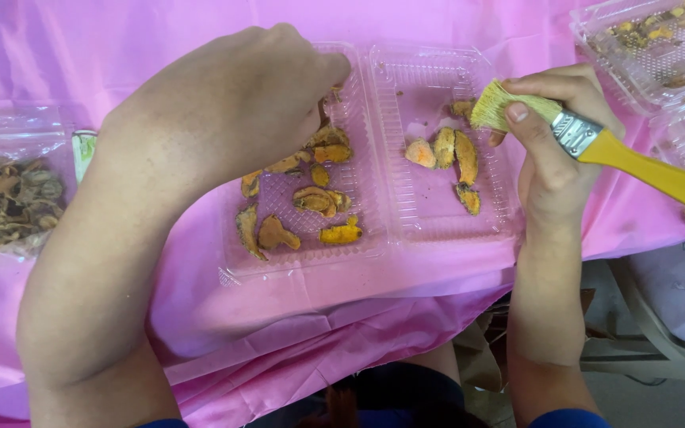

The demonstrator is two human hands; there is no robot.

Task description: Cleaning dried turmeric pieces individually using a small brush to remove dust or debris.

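The left hand [231, 103] reached down into the left half of an open clear plastic clamshell box [374, 238], its fingers curled among the dried orange-brown root slices [303, 198] lying there; the fingertips were hidden behind the knuckles, so I could not tell whether they pinched a slice. The box lay opened flat near the front edge of the table, on a pink plastic tablecloth [279, 317] that hung over that edge.

The right hand [552, 158] was closed around a paintbrush [596, 147] with a yellow handle, a metal ferrule and pale bristles, thumb pressed just behind the bristles. The bristles hovered over the back right corner of the box's right half, close to a small slice there. In that right half lay about 5 cleaner, brighter orange slices [445, 154], grouped near the middle.

At the left edge of the table sat a clear plastic bag [9, 202] of darker brown slices. At the back right corner stood another clear plastic container [652, 47] holding small yellow-brown bits.
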